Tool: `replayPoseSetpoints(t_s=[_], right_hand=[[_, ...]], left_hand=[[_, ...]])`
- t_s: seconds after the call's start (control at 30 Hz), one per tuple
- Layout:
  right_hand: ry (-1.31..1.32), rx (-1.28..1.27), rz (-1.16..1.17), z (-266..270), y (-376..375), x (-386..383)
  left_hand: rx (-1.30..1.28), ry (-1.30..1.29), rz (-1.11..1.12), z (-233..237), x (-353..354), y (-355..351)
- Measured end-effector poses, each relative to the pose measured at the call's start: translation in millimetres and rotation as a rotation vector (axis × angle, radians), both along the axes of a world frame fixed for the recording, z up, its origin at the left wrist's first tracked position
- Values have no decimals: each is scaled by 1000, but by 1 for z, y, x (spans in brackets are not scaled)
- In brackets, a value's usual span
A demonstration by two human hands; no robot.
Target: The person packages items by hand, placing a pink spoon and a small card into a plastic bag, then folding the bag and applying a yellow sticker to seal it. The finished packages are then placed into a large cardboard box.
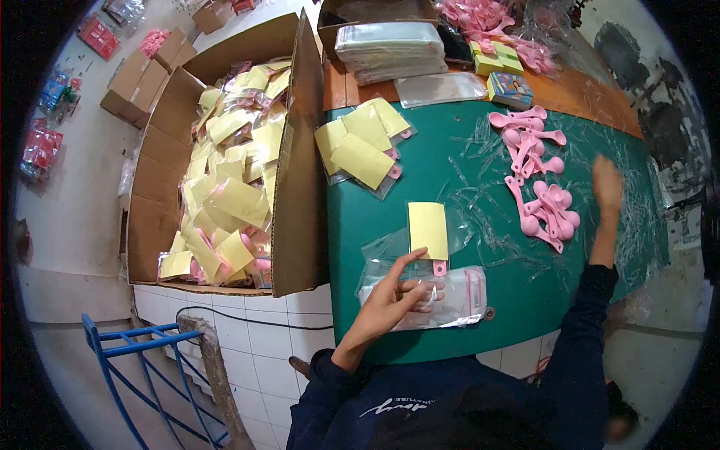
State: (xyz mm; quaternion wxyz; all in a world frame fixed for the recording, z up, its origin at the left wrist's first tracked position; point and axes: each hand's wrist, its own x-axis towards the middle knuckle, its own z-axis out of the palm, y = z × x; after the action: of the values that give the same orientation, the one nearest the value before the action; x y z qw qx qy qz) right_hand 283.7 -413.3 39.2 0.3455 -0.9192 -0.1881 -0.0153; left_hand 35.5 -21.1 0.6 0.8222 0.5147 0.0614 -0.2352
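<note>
My left hand has its fingers apart over a stack of clear plastic bags near the table's front edge. One fingertip rests at the lower edge of a yellow card in a clear bag, and a pink handle end shows below that card. A small whitish bit lies by the other fingers. Smeared by motion, my right hand is at the right side of the table, beyond two heaps of pink measuring spoons; its fingers are not distinct.
A large cardboard box full of yellow-card packets stands left of the green table. Several finished-looking packets lie at the table's left. Clear plastic strips litter the right. Bag stacks and small boxes sit at the back.
</note>
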Motion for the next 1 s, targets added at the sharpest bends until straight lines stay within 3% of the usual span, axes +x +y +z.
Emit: replayPoseSetpoints(t_s=[0.13, 0.2, 0.27, 0.4, 0.57, 0.67, 0.77, 0.9, 1.0], right_hand=[[-291, -223, 103, -1, 68, -69], [233, 91, 450, 5, 144, -128], [192, 62, 471, -13, 186, -164], [5, 144, 569, -39, 202, -163], [77, 237, 576, -36, 206, -161], [99, 281, 603, -39, 205, -162], [125, 310, 623, -39, 203, -159], [187, 354, 625, -38, 203, -158], [252, 341, 603, -39, 199, -155]], left_hand=[[-25, 27, 10, 6, -2, 0], [-42, 28, 28, 9, -1, -1], [-45, 11, 48, 11, -3, -3], [14, -13, -75, 14, -7, 9], [4, 55, -43, 19, -17, 16], [544, -148, 94, 18, -22, 14], [1015, -632, 296, 2, -17, 15], [1006, -576, 176, 13, -16, 6], [1083, -554, 239, 7, -14, 5]])
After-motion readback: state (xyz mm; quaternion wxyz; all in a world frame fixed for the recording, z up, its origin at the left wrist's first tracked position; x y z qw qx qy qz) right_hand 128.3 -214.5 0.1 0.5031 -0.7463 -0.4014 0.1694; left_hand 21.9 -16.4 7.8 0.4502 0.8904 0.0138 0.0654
